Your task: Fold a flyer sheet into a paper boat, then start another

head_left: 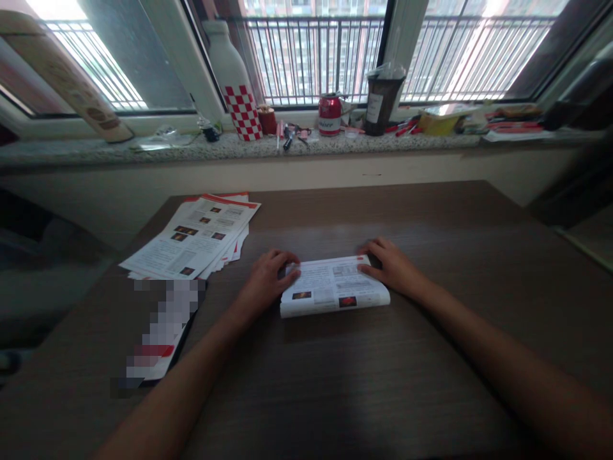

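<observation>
A folded printed sheet (332, 287) lies on the dark wooden table (383, 370) in front of me, its folded edge toward me. My left hand (268, 278) presses on its left end with curled fingers. My right hand (390, 265) rests on its right end, fingers over the far corner. Both hands lie on the paper and hold it flat.
A fanned stack of printed leaflets (196, 239) lies at the table's left, with a blurred-out item (160, 332) below it. The stone windowsill (239, 148) carries a checked bottle (234, 80), a red can (329, 115), a dark cup (382, 96), pens and clutter.
</observation>
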Tool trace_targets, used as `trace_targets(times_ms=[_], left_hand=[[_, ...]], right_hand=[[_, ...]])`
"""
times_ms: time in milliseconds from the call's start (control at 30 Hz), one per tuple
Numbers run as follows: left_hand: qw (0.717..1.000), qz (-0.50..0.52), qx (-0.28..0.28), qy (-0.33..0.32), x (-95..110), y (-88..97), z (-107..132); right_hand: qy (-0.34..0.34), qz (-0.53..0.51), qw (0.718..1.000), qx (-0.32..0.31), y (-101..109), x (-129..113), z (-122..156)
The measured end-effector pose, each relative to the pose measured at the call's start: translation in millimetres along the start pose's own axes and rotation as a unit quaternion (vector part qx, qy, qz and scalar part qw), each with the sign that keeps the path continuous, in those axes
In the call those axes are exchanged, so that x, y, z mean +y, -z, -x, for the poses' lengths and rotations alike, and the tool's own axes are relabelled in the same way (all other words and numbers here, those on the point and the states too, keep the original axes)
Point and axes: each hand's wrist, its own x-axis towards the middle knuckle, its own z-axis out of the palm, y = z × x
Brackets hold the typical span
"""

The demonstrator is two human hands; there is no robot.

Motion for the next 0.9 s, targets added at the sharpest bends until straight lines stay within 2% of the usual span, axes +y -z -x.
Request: trace_targets(times_ms=[200, 500, 900], left_hand=[[1.000, 0.015, 0.014, 0.007, 2.9, 0.1, 3.2], [0.999, -0.006, -0.008, -0.035, -0.5, -0.7, 4.0], [1.000, 0.022, -0.007, -0.020, -1.3, 1.7, 2.6]], right_hand=[[0.024, -0.004, 1.000, 0.001, -1.5, 0.3, 2.0], [0.038, 0.026, 0.999, -0.003, -4.2, -2.4, 3.6], [0.039, 0.015, 0.999, -0.007, -3.2, -1.6, 3.8]])
